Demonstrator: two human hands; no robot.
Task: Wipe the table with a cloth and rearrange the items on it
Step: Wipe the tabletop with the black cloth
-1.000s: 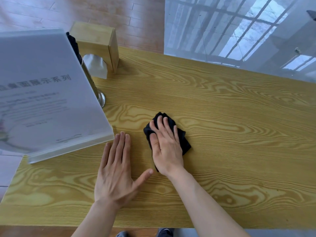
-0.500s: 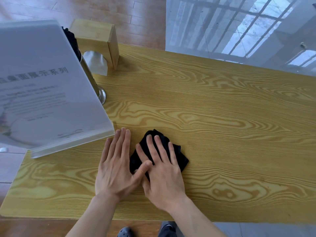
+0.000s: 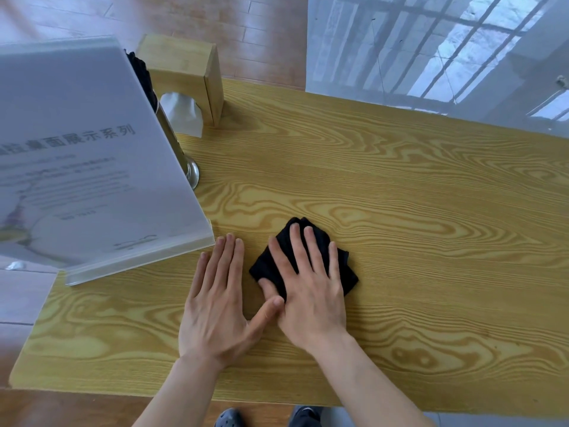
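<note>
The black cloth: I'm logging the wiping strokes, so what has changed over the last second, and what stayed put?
The right hand, flat on the black cloth, slid it toward the person and the left hand, then slightly away again. The left thumb, apart a second ago, now touches the right hand. Nothing was picked up or released. The left hand stays flat on the table; the sign stand and tissue box did not move.

We saw soft, even daylight; the floor past the table's far edge glared white, shadows stayed faint, and edges bowed.
</note>
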